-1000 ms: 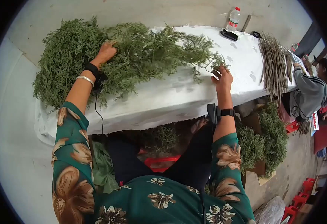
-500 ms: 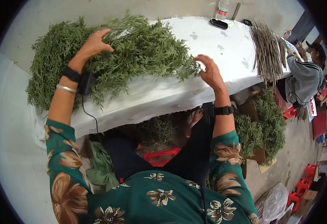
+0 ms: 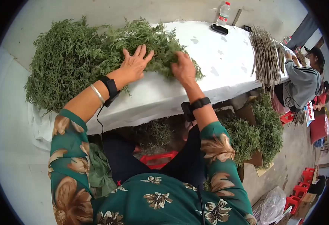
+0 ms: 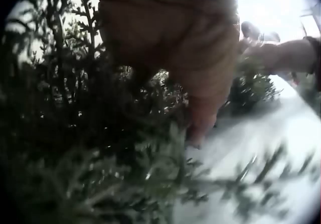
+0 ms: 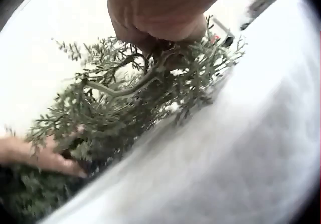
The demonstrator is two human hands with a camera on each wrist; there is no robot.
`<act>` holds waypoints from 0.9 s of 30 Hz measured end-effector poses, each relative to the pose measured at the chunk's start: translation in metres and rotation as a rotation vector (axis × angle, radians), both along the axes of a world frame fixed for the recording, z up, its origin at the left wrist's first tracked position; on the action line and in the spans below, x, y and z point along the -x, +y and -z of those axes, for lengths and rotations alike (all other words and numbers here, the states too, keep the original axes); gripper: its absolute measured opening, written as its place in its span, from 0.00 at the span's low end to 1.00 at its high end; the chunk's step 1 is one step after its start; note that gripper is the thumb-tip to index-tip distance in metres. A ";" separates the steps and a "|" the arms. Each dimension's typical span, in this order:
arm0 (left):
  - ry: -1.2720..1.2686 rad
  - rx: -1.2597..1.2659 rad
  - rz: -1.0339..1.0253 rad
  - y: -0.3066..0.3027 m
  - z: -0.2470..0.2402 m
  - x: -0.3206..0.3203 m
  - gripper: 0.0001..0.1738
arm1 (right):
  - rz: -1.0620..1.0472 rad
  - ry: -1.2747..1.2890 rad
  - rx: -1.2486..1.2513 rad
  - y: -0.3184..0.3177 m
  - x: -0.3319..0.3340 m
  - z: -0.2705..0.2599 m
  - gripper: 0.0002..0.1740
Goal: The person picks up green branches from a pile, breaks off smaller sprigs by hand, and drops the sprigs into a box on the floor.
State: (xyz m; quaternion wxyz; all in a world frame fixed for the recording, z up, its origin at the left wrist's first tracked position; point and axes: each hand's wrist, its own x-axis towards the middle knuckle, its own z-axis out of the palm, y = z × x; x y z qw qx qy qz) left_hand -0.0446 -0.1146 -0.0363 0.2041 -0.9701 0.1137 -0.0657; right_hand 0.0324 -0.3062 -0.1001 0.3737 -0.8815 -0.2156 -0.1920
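A large heap of feathery green foliage branches point(image 3: 63, 65) lies on the left of the white-covered table point(image 3: 209, 80). My left hand point(image 3: 134, 67) rests on the foliage to the right of the heap, palm down with the fingers spread. At the right end of the greenery, my right hand point(image 3: 184, 68) has its fingers curled in a fist. The right wrist view shows that hand gripping a foliage branch point(image 5: 125, 89) by its bent stem, leaves hanging around it. In the left wrist view, leaves point(image 4: 145, 164) surround the left hand's fingers.
A bundle of bare sticks point(image 3: 264, 58) lies at the table's right end, with a plastic bottle point(image 3: 223, 14) and a black case point(image 3: 219, 29) behind. More greenery point(image 3: 271, 129) stands in a box on the floor. Another person point(image 3: 303, 84) sits at the far right.
My left hand lifted off the heap and came down farther right, fingers spread. My right hand moved left, bringing the foliage's right end inward, and its fingers curled.
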 end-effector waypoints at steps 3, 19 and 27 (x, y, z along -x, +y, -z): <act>-0.027 -0.051 -0.070 0.039 0.012 -0.038 0.49 | 0.014 0.116 -0.341 -0.043 -0.036 0.008 0.13; -0.211 -0.177 -0.334 0.168 0.029 -0.128 0.48 | 0.014 0.183 -1.890 -0.200 -0.065 0.012 0.08; 0.023 0.038 -0.412 0.098 0.001 -0.110 0.37 | -0.323 0.585 -1.632 -0.149 -0.046 -0.003 0.15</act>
